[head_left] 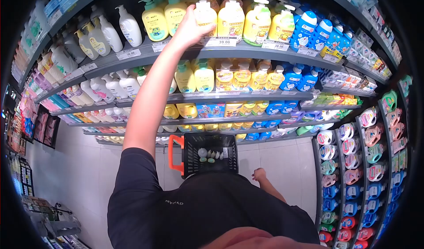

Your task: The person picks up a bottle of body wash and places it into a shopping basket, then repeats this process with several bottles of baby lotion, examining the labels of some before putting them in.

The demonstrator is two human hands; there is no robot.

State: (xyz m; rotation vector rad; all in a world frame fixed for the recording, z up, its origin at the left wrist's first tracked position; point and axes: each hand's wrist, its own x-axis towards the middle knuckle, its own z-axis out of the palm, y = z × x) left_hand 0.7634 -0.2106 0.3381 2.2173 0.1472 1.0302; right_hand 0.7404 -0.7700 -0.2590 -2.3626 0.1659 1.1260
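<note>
My left hand point(191, 28) reaches up to the top shelf, around the left side of a pale yellow bottle point(206, 17) with a white pump. The thumb lies across the bottle's front, and the other fingers go along its side, partly hidden. The bottle stands upright among similar bottles behind the shelf edge. Low beside my body, away from the shelves, hangs my right hand point(259, 174), its fingers curled with nothing visible in them. A black basket point(189, 154) with an orange handle point(171, 156) is in front of my body, several small items inside.
Green-pump yellow bottles point(154, 21) stand left of my left hand, and duck-print bottles point(257, 23) and blue bottles point(304, 28) to its right. Lower shelves point(216, 94) hold more bottles. A side rack point(319, 182) with detergent bottles runs along the right. Tiled floor point(88, 169) shows below.
</note>
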